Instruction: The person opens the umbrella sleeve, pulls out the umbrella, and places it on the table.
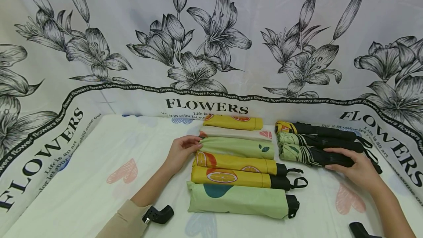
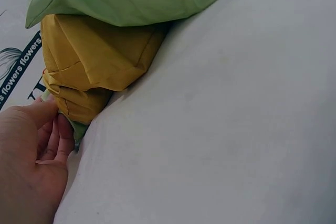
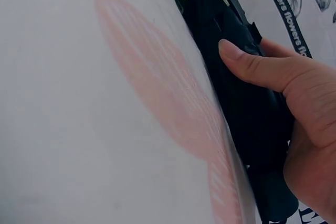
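My left hand (image 1: 183, 153) is at the left end of a light green umbrella sleeve (image 1: 236, 148) with small dark leaves. Thumb and fingers pinch its green corner (image 2: 80, 131) in the left wrist view. My right hand (image 1: 355, 166) grips the nearest folded umbrella (image 1: 317, 155) of three on the right, black with a green patterned end. In the right wrist view the thumb lies along the black part of this umbrella (image 3: 247, 103), while the other fingers are mostly hidden behind it.
A yellow sleeve (image 1: 232, 122) and a whitish sleeve (image 1: 236, 133) lie behind the green one. Nearer me are two yellow sleeved umbrellas (image 1: 231, 177) and a large green one (image 1: 238, 201), with black handles rightward. Two more bare umbrellas (image 1: 325, 131) lie behind the gripped one. Flower-printed cloth (image 1: 211, 47) hangs behind.
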Demonstrator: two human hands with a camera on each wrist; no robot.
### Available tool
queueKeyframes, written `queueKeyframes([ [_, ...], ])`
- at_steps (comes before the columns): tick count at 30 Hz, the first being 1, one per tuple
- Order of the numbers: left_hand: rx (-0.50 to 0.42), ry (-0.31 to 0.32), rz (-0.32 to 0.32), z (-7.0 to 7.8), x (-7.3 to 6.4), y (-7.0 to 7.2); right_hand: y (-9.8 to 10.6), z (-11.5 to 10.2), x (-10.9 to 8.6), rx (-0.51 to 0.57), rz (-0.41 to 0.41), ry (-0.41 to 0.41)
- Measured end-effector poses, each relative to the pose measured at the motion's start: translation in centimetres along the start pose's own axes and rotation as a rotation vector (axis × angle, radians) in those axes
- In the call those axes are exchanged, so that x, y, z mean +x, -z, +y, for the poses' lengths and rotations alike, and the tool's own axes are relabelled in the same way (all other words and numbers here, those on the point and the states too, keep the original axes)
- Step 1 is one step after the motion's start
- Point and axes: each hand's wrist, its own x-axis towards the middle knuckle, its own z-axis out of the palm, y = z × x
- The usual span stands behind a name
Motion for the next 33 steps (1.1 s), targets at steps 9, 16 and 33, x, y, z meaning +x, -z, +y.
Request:
queueKeyframes([
  [9,-0.001,-0.001,0.000,0.22,-0.15,-0.05,-0.11,0.03,-0.18,0.063,0.017,-0.020],
  [16,-0.003,0.007,0.001,0.08,-0.09,-0.09,-0.35,0.11,-0.04,0.056,0.042,-0.013],
  [33,0.012,-0.001,0.006,0.19,-0.17,-0.07,0.07,-0.73,0.30,0.024,-0.020,-0.085],
])
